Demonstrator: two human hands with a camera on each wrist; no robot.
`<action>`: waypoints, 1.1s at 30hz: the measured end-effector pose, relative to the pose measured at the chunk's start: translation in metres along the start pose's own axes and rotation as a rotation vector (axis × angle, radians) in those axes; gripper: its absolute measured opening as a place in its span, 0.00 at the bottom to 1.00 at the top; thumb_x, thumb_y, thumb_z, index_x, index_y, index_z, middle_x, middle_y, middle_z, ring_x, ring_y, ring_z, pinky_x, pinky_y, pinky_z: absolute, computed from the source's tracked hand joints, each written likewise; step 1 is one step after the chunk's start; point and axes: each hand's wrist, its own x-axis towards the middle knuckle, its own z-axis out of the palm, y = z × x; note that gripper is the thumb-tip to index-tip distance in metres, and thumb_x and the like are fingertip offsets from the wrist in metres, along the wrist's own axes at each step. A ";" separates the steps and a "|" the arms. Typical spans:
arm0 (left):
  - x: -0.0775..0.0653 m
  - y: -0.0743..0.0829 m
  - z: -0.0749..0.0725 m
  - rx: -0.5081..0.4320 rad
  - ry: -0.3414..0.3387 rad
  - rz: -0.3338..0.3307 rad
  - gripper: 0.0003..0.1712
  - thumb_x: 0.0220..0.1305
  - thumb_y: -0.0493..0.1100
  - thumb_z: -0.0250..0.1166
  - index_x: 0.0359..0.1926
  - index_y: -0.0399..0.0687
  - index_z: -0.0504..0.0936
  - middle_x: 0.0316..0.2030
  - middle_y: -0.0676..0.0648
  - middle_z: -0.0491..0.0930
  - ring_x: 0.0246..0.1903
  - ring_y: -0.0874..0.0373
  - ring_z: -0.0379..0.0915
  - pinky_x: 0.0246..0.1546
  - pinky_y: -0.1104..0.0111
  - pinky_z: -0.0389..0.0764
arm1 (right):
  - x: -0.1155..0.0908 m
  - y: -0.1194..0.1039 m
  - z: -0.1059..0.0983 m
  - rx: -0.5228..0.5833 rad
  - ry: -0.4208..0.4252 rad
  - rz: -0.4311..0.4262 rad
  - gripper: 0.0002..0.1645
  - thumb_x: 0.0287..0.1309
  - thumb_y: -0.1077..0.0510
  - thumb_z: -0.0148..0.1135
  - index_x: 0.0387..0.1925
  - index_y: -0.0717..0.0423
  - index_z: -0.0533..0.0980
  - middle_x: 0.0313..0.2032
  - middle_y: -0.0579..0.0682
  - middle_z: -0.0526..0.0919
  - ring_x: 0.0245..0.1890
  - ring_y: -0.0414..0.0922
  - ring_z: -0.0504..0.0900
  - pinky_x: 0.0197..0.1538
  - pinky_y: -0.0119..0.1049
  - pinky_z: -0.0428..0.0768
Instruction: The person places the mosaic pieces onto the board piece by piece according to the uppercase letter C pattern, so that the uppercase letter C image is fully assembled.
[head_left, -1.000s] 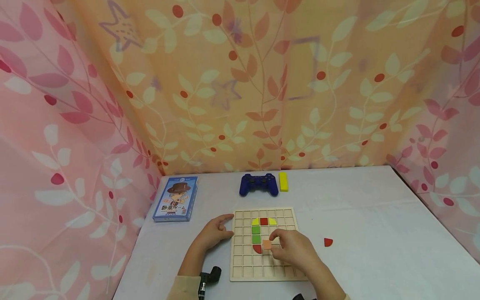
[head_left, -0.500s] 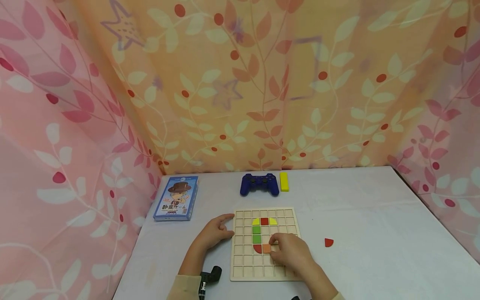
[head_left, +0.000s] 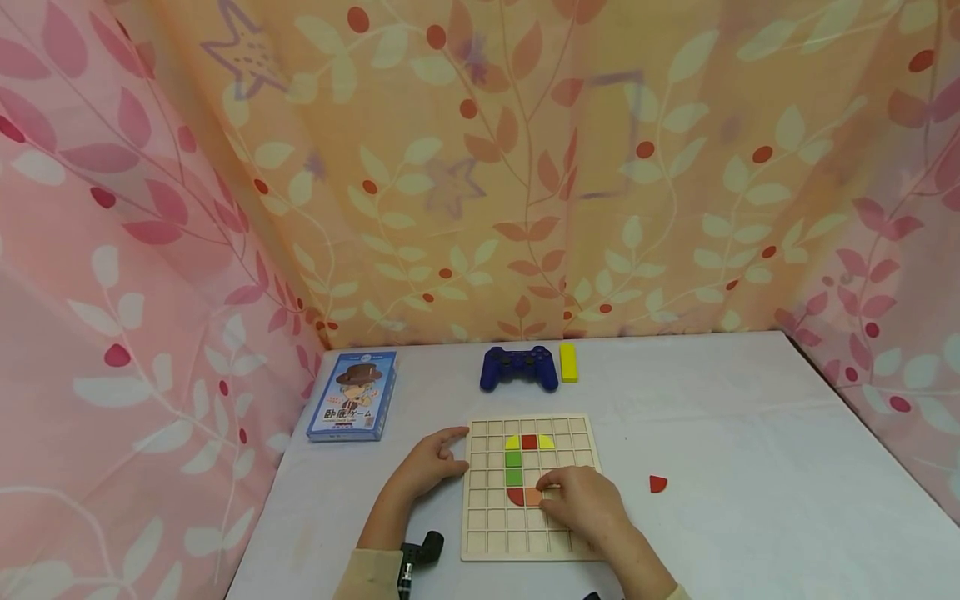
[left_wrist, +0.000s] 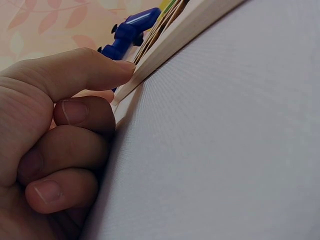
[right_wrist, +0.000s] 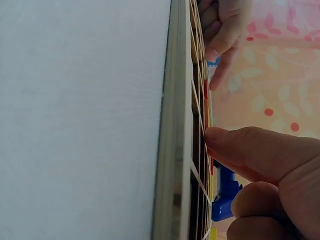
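Note:
A wooden grid board [head_left: 483, 521] lies on the table with several colored tiles in its cells. My left hand [head_left: 426, 467] rests at the board's left edge, index finger and thumb touching it, the other fingers curled. My right hand [head_left: 588, 498] pinches an orange square tile [head_left: 532, 497] between thumb and index finger, down at a cell right of a red quarter-round tile [head_left: 515, 497]. Above are two green square tiles [head_left: 513, 468], then a red square tile [head_left: 529, 442] between two yellow quarter-round tiles [head_left: 547, 442]. The right wrist view shows the right thumb [right_wrist: 240, 145] low over the grid.
A loose red quarter-round tile [head_left: 657, 484] lies right of the board. Behind the board are a blue game controller [head_left: 519, 369] and a yellow bar [head_left: 569, 363]. A blue card-game box [head_left: 352, 396] lies at the back left. Patterned curtains surround the white table.
The right hand has lowered the orange tile slightly toward the near side, into the cell beside the red quarter-round, and now stays there. The left hand has kept its place.

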 end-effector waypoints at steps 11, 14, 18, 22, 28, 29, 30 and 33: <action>-0.001 0.002 0.000 0.002 0.010 -0.001 0.39 0.59 0.39 0.75 0.71 0.43 0.73 0.16 0.54 0.69 0.14 0.63 0.60 0.16 0.71 0.62 | -0.006 -0.010 -0.021 0.089 0.050 -0.008 0.15 0.53 0.51 0.77 0.44 0.45 0.88 0.15 0.38 0.68 0.18 0.38 0.65 0.23 0.34 0.62; -0.001 0.002 0.000 0.004 0.009 -0.001 0.39 0.59 0.39 0.75 0.71 0.43 0.73 0.16 0.54 0.69 0.14 0.63 0.60 0.16 0.71 0.62 | -0.008 -0.013 -0.030 0.091 0.087 -0.007 0.15 0.54 0.50 0.77 0.44 0.44 0.88 0.15 0.38 0.66 0.17 0.37 0.63 0.23 0.33 0.60; 0.000 0.002 0.000 0.006 0.011 -0.004 0.39 0.58 0.39 0.75 0.71 0.44 0.74 0.16 0.54 0.69 0.14 0.63 0.60 0.16 0.71 0.62 | -0.012 -0.015 -0.041 0.124 0.114 0.013 0.15 0.54 0.52 0.77 0.46 0.44 0.88 0.14 0.39 0.65 0.16 0.36 0.61 0.21 0.32 0.57; 0.000 0.001 -0.001 0.006 0.011 -0.004 0.39 0.58 0.40 0.75 0.71 0.44 0.74 0.16 0.54 0.69 0.14 0.62 0.60 0.16 0.71 0.62 | -0.015 -0.016 -0.050 0.134 0.136 0.037 0.15 0.55 0.51 0.77 0.46 0.40 0.88 0.15 0.40 0.65 0.16 0.37 0.60 0.22 0.32 0.56; 0.001 0.000 -0.001 0.004 0.014 -0.003 0.39 0.58 0.39 0.75 0.71 0.45 0.74 0.16 0.54 0.69 0.14 0.63 0.60 0.17 0.71 0.61 | -0.019 -0.013 -0.062 0.138 0.163 0.067 0.14 0.55 0.49 0.77 0.45 0.36 0.87 0.16 0.41 0.64 0.16 0.37 0.58 0.22 0.31 0.55; 0.000 0.000 -0.001 0.005 0.014 -0.003 0.39 0.58 0.39 0.75 0.71 0.44 0.74 0.16 0.54 0.69 0.14 0.63 0.60 0.17 0.71 0.61 | -0.019 -0.012 -0.064 0.143 0.168 0.072 0.14 0.55 0.50 0.77 0.45 0.37 0.87 0.16 0.42 0.64 0.16 0.37 0.58 0.22 0.31 0.55; 0.000 0.000 -0.001 0.005 0.013 -0.006 0.39 0.58 0.39 0.75 0.71 0.44 0.74 0.16 0.54 0.69 0.14 0.63 0.60 0.17 0.71 0.61 | -0.020 -0.011 -0.065 0.145 0.174 0.077 0.14 0.55 0.50 0.77 0.45 0.37 0.87 0.16 0.42 0.64 0.16 0.37 0.57 0.22 0.31 0.55; 0.000 0.000 0.000 0.007 0.013 -0.007 0.39 0.58 0.39 0.75 0.71 0.44 0.74 0.16 0.54 0.69 0.14 0.63 0.60 0.16 0.71 0.61 | -0.021 -0.005 -0.071 0.144 0.195 0.085 0.15 0.55 0.51 0.77 0.47 0.41 0.88 0.16 0.42 0.63 0.17 0.37 0.58 0.22 0.32 0.56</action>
